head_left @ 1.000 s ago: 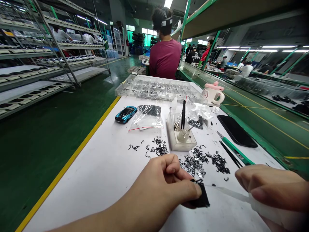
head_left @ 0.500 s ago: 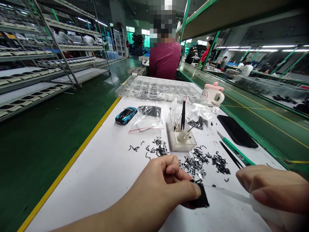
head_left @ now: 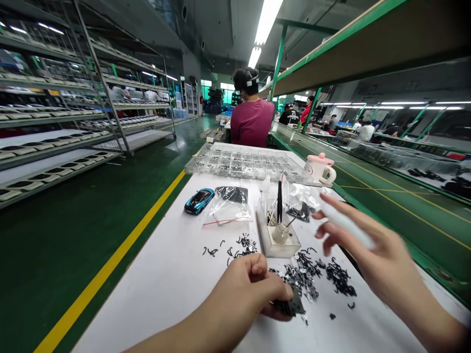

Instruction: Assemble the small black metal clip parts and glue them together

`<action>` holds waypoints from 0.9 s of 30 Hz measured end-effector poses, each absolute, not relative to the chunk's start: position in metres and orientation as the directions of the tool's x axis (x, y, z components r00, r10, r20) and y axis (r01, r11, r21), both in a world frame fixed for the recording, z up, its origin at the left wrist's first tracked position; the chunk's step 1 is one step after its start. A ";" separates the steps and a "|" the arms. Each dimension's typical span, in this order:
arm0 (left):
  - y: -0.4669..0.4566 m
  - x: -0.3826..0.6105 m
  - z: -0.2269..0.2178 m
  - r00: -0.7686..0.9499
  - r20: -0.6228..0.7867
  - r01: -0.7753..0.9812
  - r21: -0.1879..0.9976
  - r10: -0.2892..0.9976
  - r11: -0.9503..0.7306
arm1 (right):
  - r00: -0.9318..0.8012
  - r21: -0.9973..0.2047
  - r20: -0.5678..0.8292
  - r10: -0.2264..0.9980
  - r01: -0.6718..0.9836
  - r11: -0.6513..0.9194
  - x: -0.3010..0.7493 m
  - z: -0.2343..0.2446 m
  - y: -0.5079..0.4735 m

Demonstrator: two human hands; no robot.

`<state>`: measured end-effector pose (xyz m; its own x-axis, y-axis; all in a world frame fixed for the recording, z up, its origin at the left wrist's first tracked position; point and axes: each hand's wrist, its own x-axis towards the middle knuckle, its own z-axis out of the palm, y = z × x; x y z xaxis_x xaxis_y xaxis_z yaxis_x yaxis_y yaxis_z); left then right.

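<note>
My left hand (head_left: 253, 289) is closed in a pinch on a small flat black part (head_left: 290, 308), held just above the white table (head_left: 169, 289). My right hand (head_left: 371, 255) is raised over the table's right side, fingers stretched forward, with a white translucent tool (head_left: 342, 220) lying along them and pointing toward a clear stand (head_left: 277, 235) that holds a black brush and thin tools. Piles of small black and silvery clips (head_left: 312, 274) lie between the two hands.
A blue toy car (head_left: 199, 200), clear bags of black parts (head_left: 230, 203), a compartment tray (head_left: 250, 164) and a pink-lidded mug (head_left: 322, 168) lie farther back. A person in a maroon shirt (head_left: 252, 122) sits beyond. Shelf racks (head_left: 55, 127) stand left; a green conveyor (head_left: 405, 186) runs right.
My right hand rose from the near right edge and moved forward toward the stand, carrying the white tool away from the black part. The view tilted upward. My left hand keeps its pinch.
</note>
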<state>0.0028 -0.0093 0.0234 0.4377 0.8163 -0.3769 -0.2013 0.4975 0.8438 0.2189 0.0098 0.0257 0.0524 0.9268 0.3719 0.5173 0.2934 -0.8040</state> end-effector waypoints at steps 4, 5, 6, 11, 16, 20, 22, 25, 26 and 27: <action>-0.009 0.000 0.022 0.420 -0.363 -0.183 0.864 0.832 0.470 | -0.089 -0.890 0.224 0.971 0.386 0.241 0.189 0.036 0.037; -0.010 0.000 0.023 0.419 -0.362 -0.182 0.865 0.833 0.468 | -0.104 -0.891 0.229 0.968 0.378 0.252 0.186 0.036 0.042; -0.010 -0.001 0.023 0.418 -0.361 -0.182 0.866 0.834 0.466 | -0.115 -0.896 0.236 0.965 0.359 0.261 0.185 0.036 0.045; -0.014 -0.002 0.025 0.409 -0.356 -0.205 0.862 0.840 0.465 | 0.027 -0.923 0.337 0.941 0.204 0.325 0.201 0.051 0.046; -0.016 -0.001 0.024 0.430 -0.351 -0.248 0.840 0.832 0.483 | 0.107 -0.952 0.299 0.948 -0.029 0.304 0.208 0.058 0.018; -0.016 0.000 0.024 0.438 -0.358 -0.241 0.837 0.824 0.492 | 0.041 -0.975 0.187 0.982 -0.112 0.190 0.197 0.052 0.002; -0.016 0.000 0.025 0.441 -0.355 -0.232 0.842 0.824 0.487 | 0.032 -0.977 0.162 0.986 -0.133 0.165 0.194 0.050 0.001; -0.016 0.001 0.027 0.451 -0.345 -0.222 0.850 0.823 0.478 | 0.035 -0.978 0.145 0.989 -0.145 0.148 0.193 0.049 0.005; -0.016 0.001 0.028 0.454 -0.343 -0.219 0.852 0.822 0.476 | 0.035 -0.978 0.143 0.989 -0.146 0.147 0.193 0.048 0.007; -0.017 0.001 0.029 0.458 -0.343 -0.217 0.851 0.820 0.477 | 0.036 -0.978 0.143 0.989 -0.148 0.147 0.194 0.048 0.008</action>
